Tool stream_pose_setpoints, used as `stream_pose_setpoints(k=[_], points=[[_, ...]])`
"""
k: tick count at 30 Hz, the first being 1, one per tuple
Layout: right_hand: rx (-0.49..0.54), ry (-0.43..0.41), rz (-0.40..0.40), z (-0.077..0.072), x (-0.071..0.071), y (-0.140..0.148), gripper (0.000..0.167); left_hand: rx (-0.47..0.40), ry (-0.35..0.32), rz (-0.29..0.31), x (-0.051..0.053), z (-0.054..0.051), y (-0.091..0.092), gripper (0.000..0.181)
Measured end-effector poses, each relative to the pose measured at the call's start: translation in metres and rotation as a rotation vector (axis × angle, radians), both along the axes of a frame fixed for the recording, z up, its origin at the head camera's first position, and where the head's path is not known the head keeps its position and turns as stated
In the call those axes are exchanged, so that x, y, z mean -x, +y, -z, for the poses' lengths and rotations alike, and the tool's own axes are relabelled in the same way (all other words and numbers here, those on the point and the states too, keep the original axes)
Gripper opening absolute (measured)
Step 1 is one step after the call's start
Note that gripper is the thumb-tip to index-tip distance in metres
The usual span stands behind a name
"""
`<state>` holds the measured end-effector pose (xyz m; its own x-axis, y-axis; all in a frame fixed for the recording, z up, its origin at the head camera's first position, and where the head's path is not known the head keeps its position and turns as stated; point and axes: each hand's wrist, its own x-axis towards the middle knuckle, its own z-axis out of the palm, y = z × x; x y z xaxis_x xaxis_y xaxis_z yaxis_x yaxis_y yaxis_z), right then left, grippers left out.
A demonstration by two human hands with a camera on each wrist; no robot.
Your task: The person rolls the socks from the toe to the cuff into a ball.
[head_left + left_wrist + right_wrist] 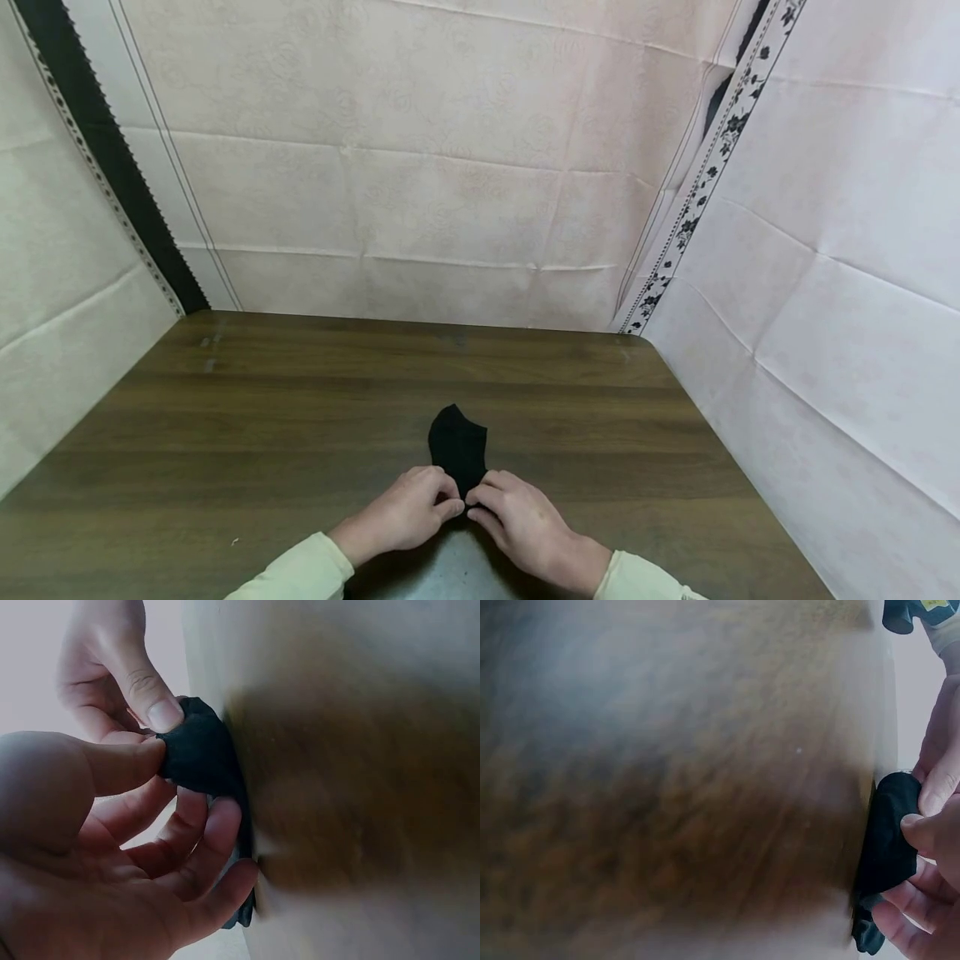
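Observation:
A black ankle sock (458, 442) lies on the brown wooden table, its far end flat and its near end raised between both hands. In the head view my left hand (417, 508) pinches that near end from the left. From the right, my right hand (523, 518) pinches the same end, fingertips nearly meeting the left ones. The left wrist view has the lifted fabric of the sock (201, 750) between thumbs and fingers, bending down to the tabletop. In the right wrist view the sock (891, 832) is partly covered by the fingers.
The wooden table (315, 400) spreads around the hands. Pale cloth hangs as a back wall (420, 200), with side walls (847, 275) at left and right. A tiny white scrap (235, 542) lies at the left front.

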<state>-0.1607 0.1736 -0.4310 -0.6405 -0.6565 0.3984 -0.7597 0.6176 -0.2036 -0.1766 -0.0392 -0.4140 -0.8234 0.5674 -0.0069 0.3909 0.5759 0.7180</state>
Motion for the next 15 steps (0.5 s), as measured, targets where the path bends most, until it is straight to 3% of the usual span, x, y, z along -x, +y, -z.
stream_pose_setpoints(k=[8,15], points=[[0.019,-0.164,0.004,-0.002,0.002,-0.0004,0.011,-0.094,-0.001,-0.016,-0.0019,0.0011,-0.001,0.012],[-0.038,-0.224,0.016,-0.0037,0.0023,-0.0011,0.015,-0.03,0.08,-0.012,-0.0004,0.0025,-0.0019,0.018]])
